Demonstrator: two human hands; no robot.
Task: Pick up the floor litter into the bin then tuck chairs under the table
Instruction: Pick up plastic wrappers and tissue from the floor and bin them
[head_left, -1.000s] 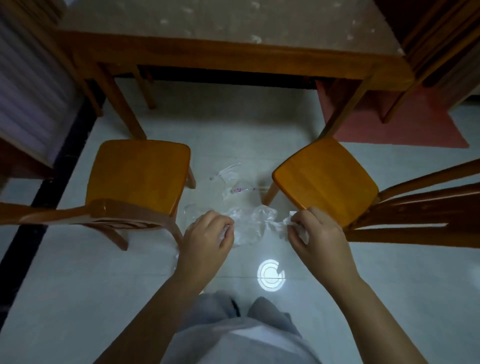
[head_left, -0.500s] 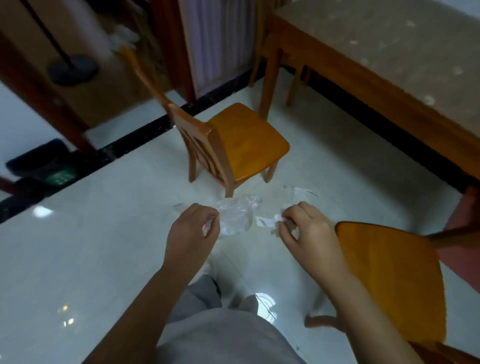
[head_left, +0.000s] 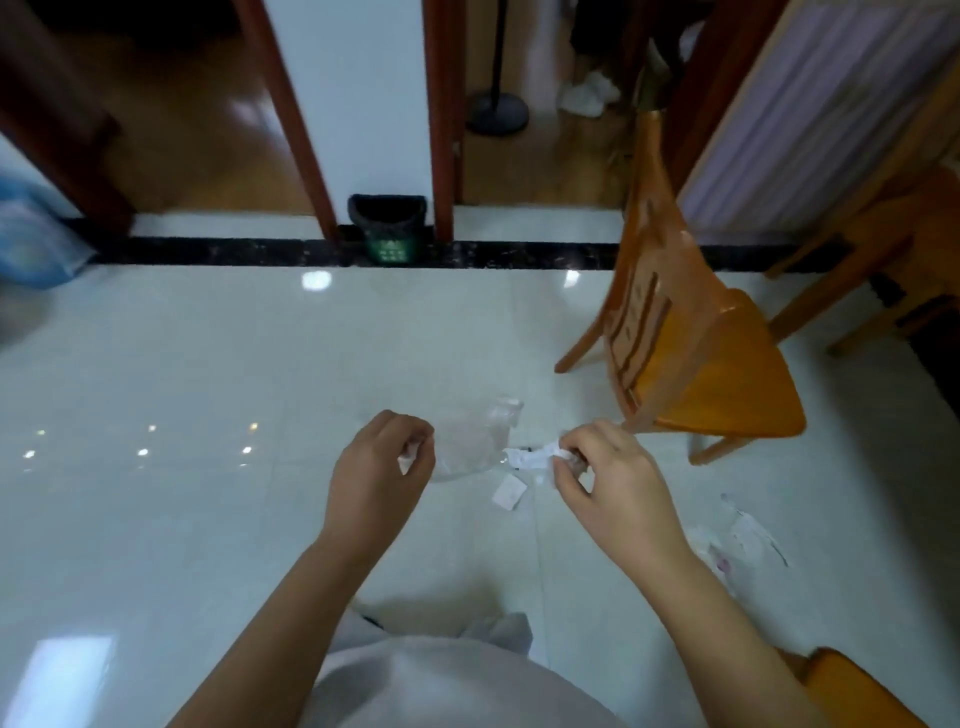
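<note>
Arms out front: my left hand (head_left: 379, 467) curls, pinching the clear plastic bag (head_left: 470, 449); my right hand (head_left: 613, 483) pinches crumpled paper (head_left: 532, 457). Bin (head_left: 387, 221) well ahead against the wall (head_left: 353, 104), green label (head_left: 387, 252) unreadable.
</note>
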